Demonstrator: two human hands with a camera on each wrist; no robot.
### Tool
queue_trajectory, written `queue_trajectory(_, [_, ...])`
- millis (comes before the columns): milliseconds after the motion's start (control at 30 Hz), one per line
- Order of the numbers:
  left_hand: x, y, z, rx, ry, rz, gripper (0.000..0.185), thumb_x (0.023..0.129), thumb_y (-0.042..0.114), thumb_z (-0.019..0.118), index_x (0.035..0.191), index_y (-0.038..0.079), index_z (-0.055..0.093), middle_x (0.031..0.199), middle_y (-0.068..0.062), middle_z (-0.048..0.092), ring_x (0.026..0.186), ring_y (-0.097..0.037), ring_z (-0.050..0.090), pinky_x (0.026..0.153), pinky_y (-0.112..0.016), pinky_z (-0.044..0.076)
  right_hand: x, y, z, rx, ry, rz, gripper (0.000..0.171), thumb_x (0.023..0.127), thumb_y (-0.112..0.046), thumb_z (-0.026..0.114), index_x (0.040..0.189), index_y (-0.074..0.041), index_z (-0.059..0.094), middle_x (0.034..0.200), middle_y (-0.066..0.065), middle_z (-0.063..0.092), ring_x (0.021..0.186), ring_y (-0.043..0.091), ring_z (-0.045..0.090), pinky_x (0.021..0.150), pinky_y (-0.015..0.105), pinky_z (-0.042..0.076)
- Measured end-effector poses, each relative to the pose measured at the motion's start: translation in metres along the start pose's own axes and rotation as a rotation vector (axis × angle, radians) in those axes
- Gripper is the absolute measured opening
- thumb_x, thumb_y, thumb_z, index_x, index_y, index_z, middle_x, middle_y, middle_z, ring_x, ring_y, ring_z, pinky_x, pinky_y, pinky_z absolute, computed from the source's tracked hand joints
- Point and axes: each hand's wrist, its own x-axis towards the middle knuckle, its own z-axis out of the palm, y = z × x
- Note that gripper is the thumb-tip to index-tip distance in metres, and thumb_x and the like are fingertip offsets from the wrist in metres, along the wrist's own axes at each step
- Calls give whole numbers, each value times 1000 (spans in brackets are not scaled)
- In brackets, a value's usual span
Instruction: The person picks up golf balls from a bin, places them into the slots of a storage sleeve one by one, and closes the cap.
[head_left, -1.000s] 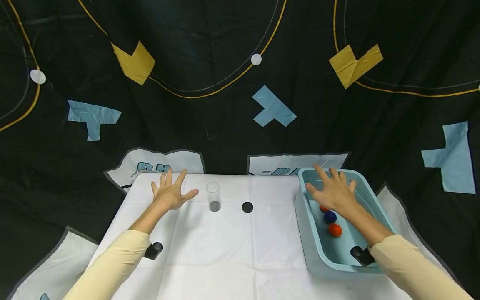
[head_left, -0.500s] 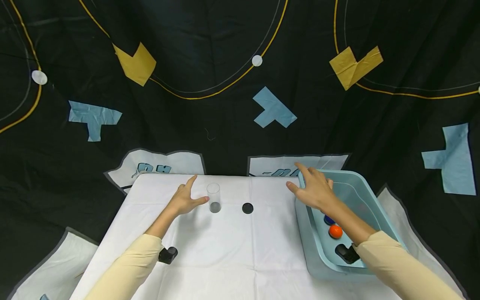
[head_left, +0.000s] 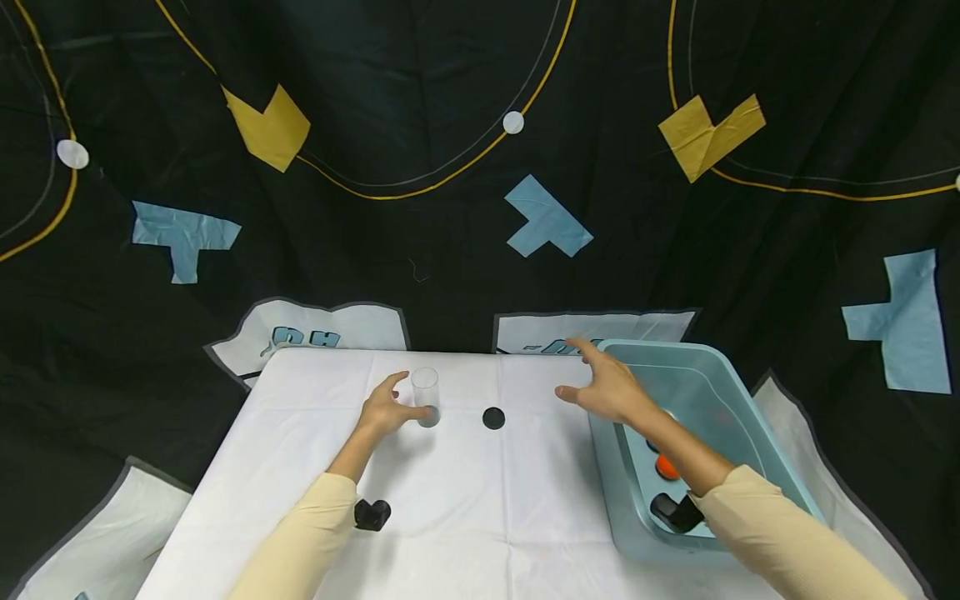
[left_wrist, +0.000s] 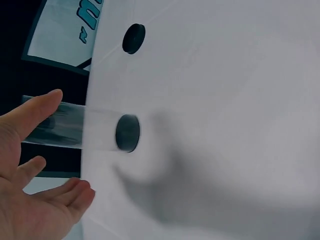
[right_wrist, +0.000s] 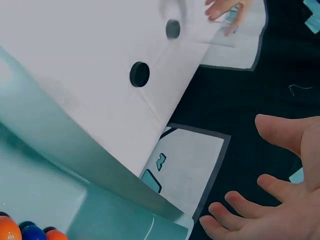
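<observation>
Head, left-wrist and right-wrist views of a person at a table spread with a smooth white cloth. The left hand reaches a clear cylindrical glass standing upright near the far edge; thumb and fingers are spread to either side of its wall, and the wrist view shows them apart from it, so the hand brackets the glass without clasping it, a posture that fits its round, slippery shape. The glass has a dark disc-like base. Just beside it on the cloth lies a flat black disc, matte and round. The right hand hovers with fingers extended and separated, holding nothing, above the table at the near-left corner of a pale blue plastic tub. The tub, smooth-walled with rounded corners, sits at the table's right side and keeps an orange ball and a blue ball from rolling away. Behind hangs a creased black cloth bearing yellow and blue taped shapes.
</observation>
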Motion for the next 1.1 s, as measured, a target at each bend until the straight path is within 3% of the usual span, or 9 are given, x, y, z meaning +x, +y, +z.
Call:
queue_trajectory(167, [3,-4,11,-33,70,-4,80,79,26,85,149,9,48,145,-31,52,131,-53,50,103,-60,46,0,-1,0,21,-14,4,81,86,-28,78,153,-10,38,145,34,49,116,51,60,84,60,55])
queue_trajectory(300, [4,-6,21,-56,129,0,74,77,25,87,141,6,56,137,-31,58,123,-53,54,95,-56,51,-1,0,0,29,-25,28,83,83,-27,81,153,-11,39,145,32,49,117,50,59,84,59,54])
queue_trajectory(433, [5,-5,28,-107,173,-10,67,77,21,86,136,4,60,133,-28,62,123,-50,56,96,-54,51,0,2,1,45,-37,41,84,82,-25,83,153,-11,40,145,31,50,118,50,59,84,58,55])
queue_trajectory(567, [8,-2,32,-162,183,-18,59,79,19,84,132,4,63,132,-25,64,124,-46,58,99,-52,52,0,4,2,61,-46,44,83,82,-23,82,152,-10,41,143,31,51,116,48,60,83,56,55])
queue_trajectory(900, [6,6,28,-120,209,22,48,79,22,85,120,3,69,125,-23,68,118,-41,62,97,-52,52,0,9,0,65,-39,64,76,84,-22,79,150,-7,43,143,30,52,125,49,54,86,56,55])
queue_trajectory(1100, [6,17,19,-61,113,59,47,79,24,84,119,4,69,122,-22,70,113,-40,66,93,-48,55,2,17,-8,100,-24,89,71,83,-16,77,146,-3,47,140,31,53,123,49,54,88,56,56])
